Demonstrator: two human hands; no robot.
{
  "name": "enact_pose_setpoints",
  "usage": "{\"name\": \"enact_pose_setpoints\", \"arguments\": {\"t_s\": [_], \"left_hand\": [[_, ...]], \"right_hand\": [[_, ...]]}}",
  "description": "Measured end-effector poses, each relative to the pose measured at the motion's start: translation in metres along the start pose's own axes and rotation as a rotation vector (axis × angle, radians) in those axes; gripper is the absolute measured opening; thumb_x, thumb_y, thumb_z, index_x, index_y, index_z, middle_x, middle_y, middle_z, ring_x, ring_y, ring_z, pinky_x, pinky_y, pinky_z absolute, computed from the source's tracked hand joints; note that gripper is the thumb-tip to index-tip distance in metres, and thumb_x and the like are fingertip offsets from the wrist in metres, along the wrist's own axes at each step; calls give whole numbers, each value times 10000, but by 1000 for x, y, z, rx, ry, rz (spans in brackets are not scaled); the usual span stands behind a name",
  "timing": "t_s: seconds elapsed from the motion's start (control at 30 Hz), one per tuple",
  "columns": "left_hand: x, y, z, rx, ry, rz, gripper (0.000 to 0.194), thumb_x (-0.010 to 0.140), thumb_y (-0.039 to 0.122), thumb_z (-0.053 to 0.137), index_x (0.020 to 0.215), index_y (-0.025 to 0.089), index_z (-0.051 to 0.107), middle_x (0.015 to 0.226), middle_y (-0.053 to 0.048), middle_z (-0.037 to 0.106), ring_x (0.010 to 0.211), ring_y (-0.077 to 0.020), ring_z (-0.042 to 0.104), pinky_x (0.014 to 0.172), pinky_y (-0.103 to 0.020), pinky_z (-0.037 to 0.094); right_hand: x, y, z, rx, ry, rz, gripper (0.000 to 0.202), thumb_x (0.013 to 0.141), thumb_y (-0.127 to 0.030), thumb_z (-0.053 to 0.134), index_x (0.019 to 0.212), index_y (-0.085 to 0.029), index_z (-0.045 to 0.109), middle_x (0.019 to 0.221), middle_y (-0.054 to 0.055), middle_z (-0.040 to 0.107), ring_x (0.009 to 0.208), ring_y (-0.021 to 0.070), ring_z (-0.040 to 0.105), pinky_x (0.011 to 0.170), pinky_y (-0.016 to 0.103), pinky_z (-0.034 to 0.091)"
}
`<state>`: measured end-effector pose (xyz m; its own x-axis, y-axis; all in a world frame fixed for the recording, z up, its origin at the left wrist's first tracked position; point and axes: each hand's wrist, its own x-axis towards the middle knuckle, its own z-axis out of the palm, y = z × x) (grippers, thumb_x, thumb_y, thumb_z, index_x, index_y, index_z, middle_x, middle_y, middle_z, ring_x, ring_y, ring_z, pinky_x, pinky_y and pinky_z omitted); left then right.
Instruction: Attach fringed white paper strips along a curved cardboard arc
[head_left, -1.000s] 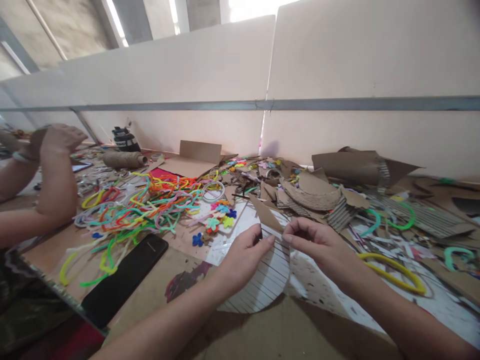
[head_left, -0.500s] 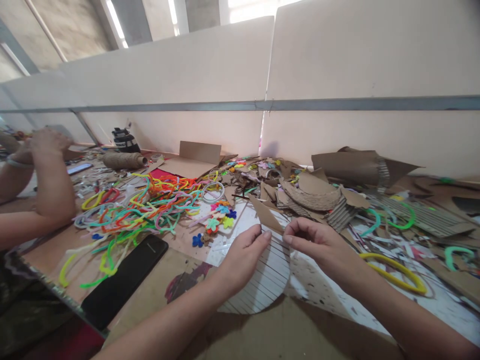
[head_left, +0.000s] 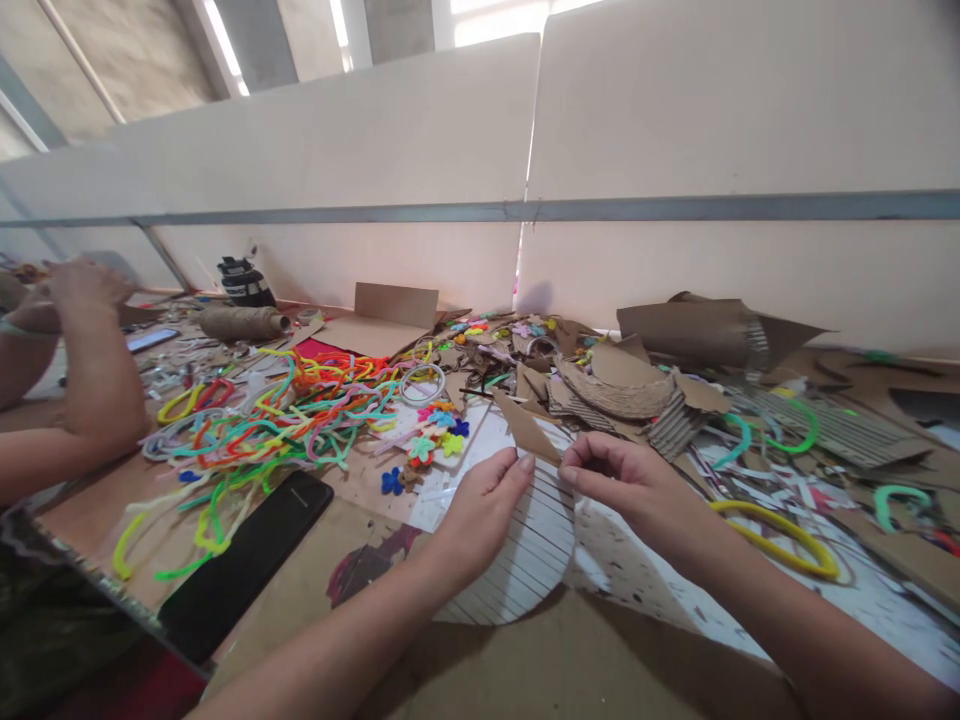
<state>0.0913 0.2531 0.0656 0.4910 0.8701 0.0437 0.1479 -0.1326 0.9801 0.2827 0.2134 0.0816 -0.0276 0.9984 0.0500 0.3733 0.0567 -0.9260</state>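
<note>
A white rounded card (head_left: 529,570) with thin dark stripes lies tilted between my hands. My left hand (head_left: 484,510) is closed on its upper left edge, thumb on top. The thumb and fingertips of my right hand (head_left: 619,485) are pinched together at the card's upper right edge. Just beyond the fingertips a pointed brown cardboard piece (head_left: 527,428) sticks up; whether it joins the card I cannot tell. Under my forearms is a large brown cardboard sheet (head_left: 570,660).
Tangled pipe cleaners (head_left: 300,400), small fuzzy flowers (head_left: 439,435) and a black phone (head_left: 247,560) lie to the left. Cardboard scraps (head_left: 622,380) pile up behind, and a yellow ring (head_left: 780,540) lies right. Another person's arm (head_left: 97,350) rests far left.
The view has shifted very slightly, so everything sits a little further left. Both hands keep the same hold on the striped card.
</note>
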Motion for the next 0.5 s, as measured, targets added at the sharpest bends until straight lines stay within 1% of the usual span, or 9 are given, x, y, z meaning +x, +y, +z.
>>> {"name": "enact_pose_setpoints", "arguments": {"t_s": [0.17, 0.3, 0.4, 0.5], "left_hand": [[1, 0, 0, 1, 10, -7, 293, 956, 440, 477, 787, 209, 539, 822, -23, 562, 813, -195, 502, 761, -317, 407], [1, 1, 0, 9, 29, -15, 301, 957, 439, 482, 762, 212, 517, 772, -1, 502, 765, -182, 462, 719, -309, 384], [0, 1, 0, 9, 27, -14, 307, 961, 442, 479, 758, 213, 504, 764, 5, 490, 754, -178, 456, 709, -309, 375], [-1, -1, 0, 1, 24, -3, 310, 968, 441, 480, 764, 210, 510, 774, 1, 501, 758, -177, 463, 711, -309, 381]], "right_hand": [[-1, -3, 0, -12, 8, -9, 183, 831, -387, 676, 768, -219, 645, 725, -3, 631, 710, 186, 567, 657, 308, 435], [-2, -3, 0, -8, 7, -24, 172, 835, -376, 674, 771, -218, 655, 738, 1, 649, 716, 187, 587, 661, 311, 448], [-1, -3, 1, -2, 9, -23, 172, 834, -376, 674, 768, -217, 658, 735, 0, 649, 717, 186, 593, 658, 308, 449], [0, -1, 1, -1, 11, -19, 176, 841, -376, 666, 767, -218, 648, 726, -7, 628, 708, 180, 570, 650, 302, 435]]}}
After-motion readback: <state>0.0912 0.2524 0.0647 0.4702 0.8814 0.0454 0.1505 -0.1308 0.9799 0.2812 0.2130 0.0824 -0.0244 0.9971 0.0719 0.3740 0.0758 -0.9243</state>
